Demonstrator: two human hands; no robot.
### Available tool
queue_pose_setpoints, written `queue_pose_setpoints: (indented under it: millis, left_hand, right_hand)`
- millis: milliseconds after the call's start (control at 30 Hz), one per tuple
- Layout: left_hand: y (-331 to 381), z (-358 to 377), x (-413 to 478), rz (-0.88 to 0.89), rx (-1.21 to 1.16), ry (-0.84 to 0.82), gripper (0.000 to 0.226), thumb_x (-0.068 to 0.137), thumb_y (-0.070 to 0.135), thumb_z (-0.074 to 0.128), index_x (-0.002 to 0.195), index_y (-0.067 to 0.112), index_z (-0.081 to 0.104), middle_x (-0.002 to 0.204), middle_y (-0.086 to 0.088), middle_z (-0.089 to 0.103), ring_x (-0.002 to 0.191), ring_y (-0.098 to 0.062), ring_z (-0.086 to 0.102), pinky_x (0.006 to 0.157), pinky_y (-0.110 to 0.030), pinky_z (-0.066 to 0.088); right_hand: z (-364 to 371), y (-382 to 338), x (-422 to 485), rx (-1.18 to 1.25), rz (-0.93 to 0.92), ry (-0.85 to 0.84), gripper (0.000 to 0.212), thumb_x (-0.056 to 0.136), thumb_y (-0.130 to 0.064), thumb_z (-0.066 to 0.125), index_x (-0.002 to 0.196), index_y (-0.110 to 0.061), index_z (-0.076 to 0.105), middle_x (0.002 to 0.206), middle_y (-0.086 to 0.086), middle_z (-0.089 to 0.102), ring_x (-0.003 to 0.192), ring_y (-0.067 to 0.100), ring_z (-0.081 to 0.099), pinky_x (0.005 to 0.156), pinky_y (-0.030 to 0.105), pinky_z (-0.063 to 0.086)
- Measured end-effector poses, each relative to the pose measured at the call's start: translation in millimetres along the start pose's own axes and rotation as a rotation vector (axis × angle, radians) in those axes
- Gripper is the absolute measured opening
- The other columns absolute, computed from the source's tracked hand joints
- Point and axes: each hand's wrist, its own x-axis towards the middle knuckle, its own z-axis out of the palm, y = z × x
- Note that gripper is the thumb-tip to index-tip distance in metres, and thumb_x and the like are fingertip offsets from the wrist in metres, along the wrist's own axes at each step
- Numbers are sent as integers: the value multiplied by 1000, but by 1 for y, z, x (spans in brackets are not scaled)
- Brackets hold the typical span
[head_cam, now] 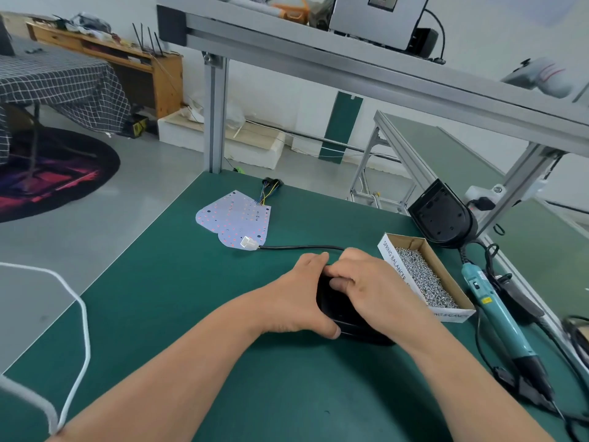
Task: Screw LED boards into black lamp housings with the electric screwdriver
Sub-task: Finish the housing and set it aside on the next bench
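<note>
A black lamp housing (344, 309) lies on the green bench top, mostly covered by both hands. My left hand (296, 298) grips its left side, thumb curled under the near edge. My right hand (376, 282) curls over its top and far edge. A black cable (302, 247) runs from under the hands to a white connector (249, 243) on a white LED board (234, 218) lying farther back. A second black housing (443, 215) leans upright at the back right. The teal electric screwdriver (497, 314) lies at the right, untouched.
An open cardboard box of silver screws (424, 275) sits just right of my hands. Black cords (573, 339) trail along the right edge. A white cord (76, 301) loops at the left edge. Aluminium frame posts (216, 116) and an overhead shelf stand behind the bench.
</note>
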Motion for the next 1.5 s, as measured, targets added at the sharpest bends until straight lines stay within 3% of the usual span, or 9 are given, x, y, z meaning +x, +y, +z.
queue_pose_setpoints:
  millis: [133, 333, 433, 567, 667, 733, 900, 1033, 1500]
  left_hand:
    - [-3, -1, -1, -27, -25, -23, 123, 64, 43, 93, 162, 29, 19, 144, 19, 32, 128, -3, 43, 102, -16, 44]
    - [-6, -4, 2, -55, -331, 66, 122, 62, 55, 92, 164, 38, 26, 156, 14, 43, 142, -6, 48, 121, -37, 40]
    - [-5, -4, 5, -72, -530, 151, 113, 63, 69, 83, 160, 31, 39, 144, 8, 56, 128, -6, 61, 111, -33, 50]
    - [-2, -8, 7, -15, -892, 257, 79, 79, 65, 73, 143, 23, 58, 111, -3, 74, 100, -20, 64, 87, -35, 51]
    - [1, -9, 6, 9, -824, 297, 66, 90, 44, 69, 150, 20, 53, 101, 0, 78, 85, -23, 61, 72, -31, 49]
    - [6, -6, 4, 42, -732, 244, 62, 91, 34, 67, 150, 21, 51, 117, 0, 78, 77, -19, 62, 62, -27, 46]
    - [13, 3, 2, 53, -687, 176, 50, 90, 33, 67, 138, 21, 61, 105, 3, 77, 76, -19, 58, 59, -25, 39]
    - [11, 4, 3, 19, -775, 205, 41, 87, 28, 58, 125, 16, 71, 93, -1, 73, 76, -18, 61, 58, -27, 41]
    - [7, 3, 2, 43, -835, 182, 42, 89, 26, 66, 131, 28, 66, 126, -3, 76, 113, -30, 73, 88, -52, 60]
  right_hand:
    - [7, 4, -10, -114, -63, 26, 25, 105, -15, 55, 123, -23, 71, 96, -4, 55, 89, 13, 55, 78, 35, 48]
    - [-14, 28, -32, -92, -78, -32, 76, 91, -64, 58, 159, -47, 31, 162, -38, 21, 148, -12, 27, 115, 17, 30]
    - [-15, 35, -33, -167, -88, 20, 78, 83, -64, 62, 155, -46, 41, 169, -30, 19, 150, -8, 28, 117, 19, 31]
    - [-26, 39, -29, 80, 31, 276, 55, 92, -51, 60, 142, -30, 64, 155, -20, 52, 143, -3, 44, 118, 17, 31]
    - [-37, 42, -30, 375, 139, 479, 22, 96, -50, 52, 106, -49, 72, 104, -30, 71, 99, -2, 64, 88, 29, 48]
    - [-38, 47, -29, 606, 187, 551, 28, 96, -51, 55, 87, -32, 72, 81, -23, 65, 75, 2, 55, 74, 34, 43]
    - [-31, 51, -22, 1087, 438, 520, 34, 89, -43, 73, 100, -12, 82, 112, 18, 78, 96, 24, 75, 88, 44, 61]
    - [-20, 51, -22, 1137, 500, 422, 23, 102, -28, 67, 94, -12, 81, 108, 17, 79, 90, 24, 78, 70, 36, 62]
    - [-4, 32, -22, 857, 403, 361, 25, 83, -34, 63, 103, -27, 76, 103, 9, 77, 91, 28, 72, 91, 60, 57]
